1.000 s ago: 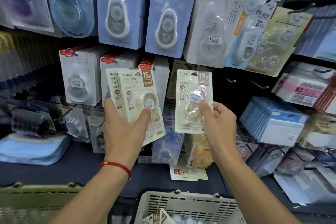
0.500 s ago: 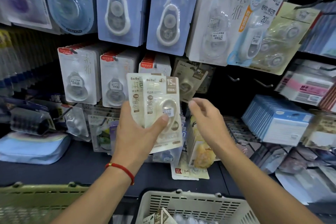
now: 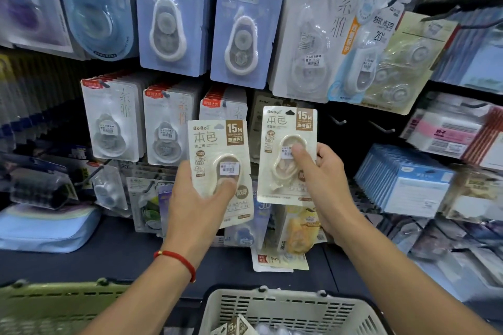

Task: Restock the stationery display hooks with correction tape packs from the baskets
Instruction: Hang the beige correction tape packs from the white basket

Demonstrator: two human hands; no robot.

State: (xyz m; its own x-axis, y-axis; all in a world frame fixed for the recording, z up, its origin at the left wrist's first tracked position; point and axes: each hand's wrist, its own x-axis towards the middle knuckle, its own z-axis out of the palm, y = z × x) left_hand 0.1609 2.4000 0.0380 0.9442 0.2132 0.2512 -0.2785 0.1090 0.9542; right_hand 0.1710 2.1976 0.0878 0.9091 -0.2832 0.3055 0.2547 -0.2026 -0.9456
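Correction tape packs [image 3: 287,155] between pinching fingers [image 3: 299,156]

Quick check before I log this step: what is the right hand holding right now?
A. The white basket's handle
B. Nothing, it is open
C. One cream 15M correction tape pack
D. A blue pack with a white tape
C. The right hand pinches one cream 15M pack upright in front of the hooks, thumb on its blister; the left hand grips its own cream pack.
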